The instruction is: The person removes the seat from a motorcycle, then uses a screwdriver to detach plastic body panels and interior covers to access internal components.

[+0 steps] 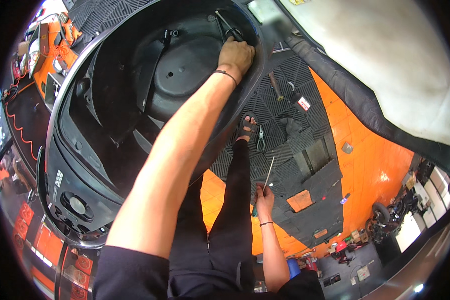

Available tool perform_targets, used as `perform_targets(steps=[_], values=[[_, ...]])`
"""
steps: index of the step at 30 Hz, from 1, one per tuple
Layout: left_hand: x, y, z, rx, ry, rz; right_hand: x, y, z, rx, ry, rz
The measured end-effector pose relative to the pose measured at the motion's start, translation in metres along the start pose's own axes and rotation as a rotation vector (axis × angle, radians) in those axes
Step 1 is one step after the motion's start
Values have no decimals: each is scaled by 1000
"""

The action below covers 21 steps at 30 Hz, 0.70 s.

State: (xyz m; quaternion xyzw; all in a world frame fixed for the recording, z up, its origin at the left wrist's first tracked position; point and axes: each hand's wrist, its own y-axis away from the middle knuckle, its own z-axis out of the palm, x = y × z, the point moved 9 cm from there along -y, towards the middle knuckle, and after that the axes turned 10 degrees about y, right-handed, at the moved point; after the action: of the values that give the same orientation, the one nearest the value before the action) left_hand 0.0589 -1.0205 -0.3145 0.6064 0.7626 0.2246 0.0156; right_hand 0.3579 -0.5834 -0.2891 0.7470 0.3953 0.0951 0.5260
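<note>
My left hand [236, 56] reaches into the deep black under-seat bin [180, 70] of a scooter. Its fingers are closed round a dark-handled tool [227, 22], whose thin metal shaft points toward the bin's far wall; the grip is partly hidden. A small black fitting with a round end [170, 34] sits in the bin, to the left of that hand. Low on my right side, my right hand [265, 201] is closed on a screwdriver [269, 172]. Its long thin shaft points up, and a bit of green handle shows below the fingers.
The raised seat [385, 55] shows its pale underside at upper right. On the black floor mat [280, 160] lie pliers [261, 140], a metal bar-like tool [275, 87] and a small box [303, 103], near my sandalled foot [246, 125]. A motorcycle [397, 212] stands farther right.
</note>
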Motion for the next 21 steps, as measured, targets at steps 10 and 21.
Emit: perform_targets(steps=[10, 21], values=[[-5, -1, 4, 51, 0, -70, 7, -17, -24, 7, -50, 33], [-9, 4, 15, -29, 54, -31, -43, 22, -40, -31, 75, -98]])
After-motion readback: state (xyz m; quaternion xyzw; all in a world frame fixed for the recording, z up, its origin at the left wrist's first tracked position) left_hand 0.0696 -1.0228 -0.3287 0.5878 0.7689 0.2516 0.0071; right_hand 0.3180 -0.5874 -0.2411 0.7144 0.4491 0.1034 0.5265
